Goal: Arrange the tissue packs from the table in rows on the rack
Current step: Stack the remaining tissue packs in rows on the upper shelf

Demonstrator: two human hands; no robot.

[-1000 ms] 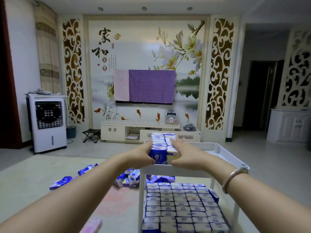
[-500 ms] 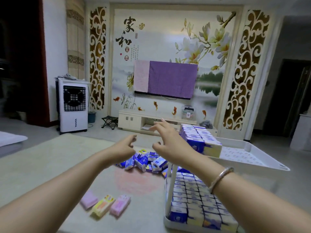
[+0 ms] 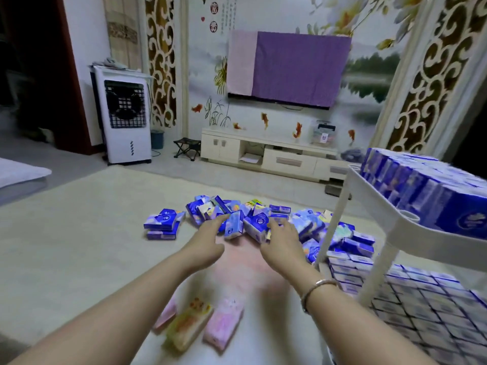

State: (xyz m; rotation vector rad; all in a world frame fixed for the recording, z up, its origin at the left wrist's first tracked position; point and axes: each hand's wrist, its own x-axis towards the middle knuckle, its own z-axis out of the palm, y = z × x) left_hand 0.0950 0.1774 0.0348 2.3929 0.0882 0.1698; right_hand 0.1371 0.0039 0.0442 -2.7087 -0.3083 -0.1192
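Step in hand: fetching more packs; my left hand (image 3: 208, 242) is spread and empty, fingertips at the near edge of the pile (image 3: 253, 219) on the floor; my right hand (image 3: 283, 245) is likewise loose, fingers just touching a pack, nothing gripped; the rack (image 3: 382, 204) stands right, both shelves already bearing rows. Next: close each hand on a pack, lift, carry right.

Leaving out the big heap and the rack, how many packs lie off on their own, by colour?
Blue packs: 2, stacked left of the heap
Pink packs: 2
Yellow pack: 1, between the pink ones
Total: 5
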